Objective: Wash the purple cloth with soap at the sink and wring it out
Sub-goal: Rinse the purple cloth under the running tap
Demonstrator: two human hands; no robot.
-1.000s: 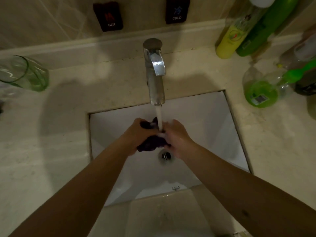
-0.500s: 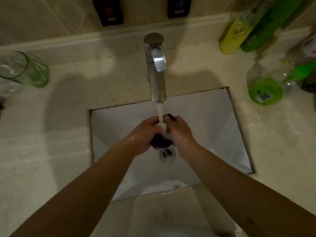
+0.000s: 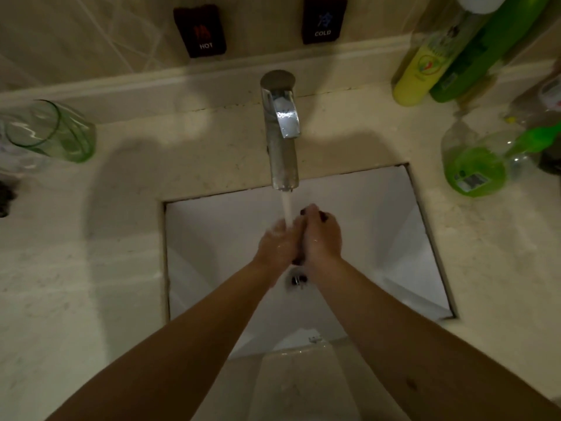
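Both hands are pressed together over the white sink basin, under the running stream from the steel faucet. My left hand and my right hand squeeze the purple cloth between them. Only small dark bits of the cloth show, at the fingertips and below the palms. The water falls on my left hand's fingers. The drain lies just under my wrists.
A green glass lies on its side on the counter at the left. Yellow-green and green bottles stand at the back right, and a clear bottle with green liquid sits beside the basin. Hot and cold buttons are on the wall.
My hands have closed tighter together, so the cloth that showed between them is now almost hidden. They have shifted slightly right and up under the stream.
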